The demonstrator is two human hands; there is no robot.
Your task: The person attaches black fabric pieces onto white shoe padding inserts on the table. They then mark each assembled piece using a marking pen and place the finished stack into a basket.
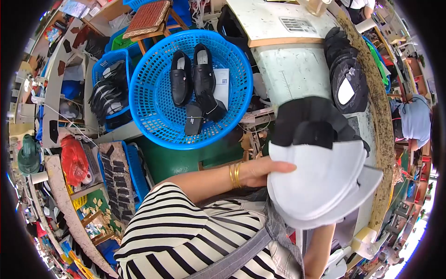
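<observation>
My left hand (265, 170), with gold bangles at the wrist, is closed on the left edge of a stack of shoe upper pieces (316, 179). The thumb lies on top of the white lining and the fingers are hidden underneath. The pieces fan out, white toward me and black at the far end. From below, my right forearm (320, 246) reaches up behind the stack, which hides that hand and its fingers. Beyond the held pieces is the pale worktable (290, 69). On its right side lies a pile of black upper pieces (346, 69), with a white patch showing on one.
A blue basket (139, 107) holds a pair of black shoes (193, 76), dark pieces and a white card. Left of it, a blue crate (109, 58) contains more black pieces. A stool (148, 18) stands behind. At the right edge is another person (413, 121).
</observation>
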